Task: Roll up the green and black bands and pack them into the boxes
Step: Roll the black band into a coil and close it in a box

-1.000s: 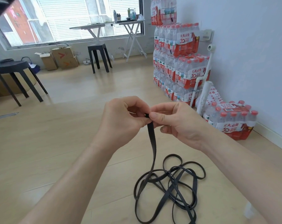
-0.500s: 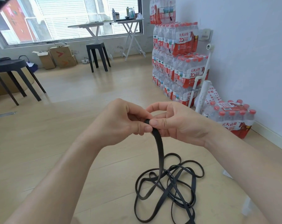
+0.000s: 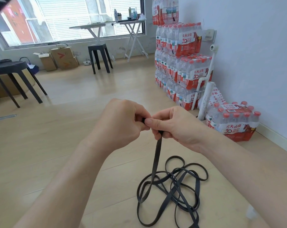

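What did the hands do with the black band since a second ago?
Both hands, left hand and right hand, closed tighter together around the end of the black band, hiding more of it. Neither let go. The tangled loops on the floor stayed about as they were.

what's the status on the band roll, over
Left hand and right hand both pinched on black band end, roll barely started. Rest lies in loose loops on floor. No green band or boxes for packing seen.
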